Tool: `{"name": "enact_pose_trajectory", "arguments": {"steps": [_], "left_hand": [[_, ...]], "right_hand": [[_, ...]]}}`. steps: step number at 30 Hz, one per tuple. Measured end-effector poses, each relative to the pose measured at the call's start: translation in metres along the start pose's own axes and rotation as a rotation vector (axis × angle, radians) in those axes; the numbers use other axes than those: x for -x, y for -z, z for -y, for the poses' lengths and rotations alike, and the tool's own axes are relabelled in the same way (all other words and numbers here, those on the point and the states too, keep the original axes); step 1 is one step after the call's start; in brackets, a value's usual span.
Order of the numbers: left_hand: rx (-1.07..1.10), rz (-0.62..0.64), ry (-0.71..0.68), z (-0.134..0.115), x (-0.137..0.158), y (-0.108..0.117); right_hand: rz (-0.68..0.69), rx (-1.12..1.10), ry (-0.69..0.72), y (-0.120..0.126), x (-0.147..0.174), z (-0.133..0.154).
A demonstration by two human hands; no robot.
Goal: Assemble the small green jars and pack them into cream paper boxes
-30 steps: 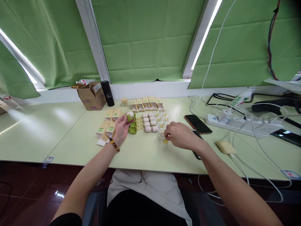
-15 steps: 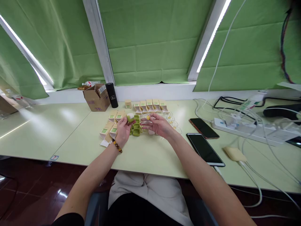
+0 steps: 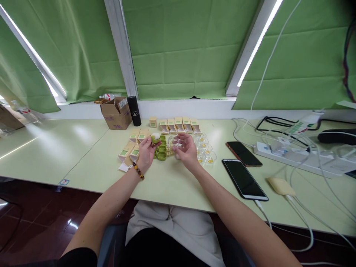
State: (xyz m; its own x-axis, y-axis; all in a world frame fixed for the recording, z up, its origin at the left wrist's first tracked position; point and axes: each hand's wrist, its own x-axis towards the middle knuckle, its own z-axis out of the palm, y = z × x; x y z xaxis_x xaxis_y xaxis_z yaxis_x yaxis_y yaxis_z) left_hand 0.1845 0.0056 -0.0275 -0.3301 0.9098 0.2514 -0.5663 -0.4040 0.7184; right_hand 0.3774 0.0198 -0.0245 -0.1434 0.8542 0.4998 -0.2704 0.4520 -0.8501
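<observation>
My left hand (image 3: 145, 158), wearing a beaded bracelet, is closed around a small green case (image 3: 154, 141) with a rounded white piece (image 3: 156, 136) in its top. To its right, my right hand (image 3: 188, 151) grips a clear plastic cover (image 3: 172, 141) between thumb and fingers, apart from the case. Below the hands, several green square cases (image 3: 161, 156) sit in rows on the table. Beside my right hand lie several clear covers (image 3: 208, 152) with yellow spots. Open cream boxes (image 3: 134, 152) with green squares stand by my left hand.
More cream boxes (image 3: 179, 127) line the back, near a black cylinder (image 3: 134, 112) and a cardboard box (image 3: 115, 114). At right are two phones (image 3: 245, 180), a power strip (image 3: 297, 157), tangled cables and a cream charger (image 3: 280, 186). The table's front edge is close to my lap.
My right hand has turned the clear cover, and its yellow spot no longer shows. My left hand still holds the green case. The view has shifted slightly.
</observation>
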Motion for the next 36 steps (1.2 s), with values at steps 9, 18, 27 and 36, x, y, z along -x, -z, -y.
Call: {"name": "enact_pose_trajectory", "arguments": {"steps": [9,18,27,36], "left_hand": [[-0.151,0.081,-0.129,-0.004,0.002,0.001],[-0.3,0.112,-0.181,-0.005,0.006,0.001],[-0.502,0.261,-0.333,-0.008,0.013,-0.006],[-0.491,0.354,-0.319,-0.007,0.023,-0.013]], "right_hand": [[0.112,0.583,0.629,0.0,0.01,-0.005],[-0.013,0.344,0.242,-0.002,0.005,-0.007],[-0.062,0.089,-0.057,-0.004,0.0,-0.011],[-0.032,-0.037,-0.217,-0.009,0.0,-0.008]]}}
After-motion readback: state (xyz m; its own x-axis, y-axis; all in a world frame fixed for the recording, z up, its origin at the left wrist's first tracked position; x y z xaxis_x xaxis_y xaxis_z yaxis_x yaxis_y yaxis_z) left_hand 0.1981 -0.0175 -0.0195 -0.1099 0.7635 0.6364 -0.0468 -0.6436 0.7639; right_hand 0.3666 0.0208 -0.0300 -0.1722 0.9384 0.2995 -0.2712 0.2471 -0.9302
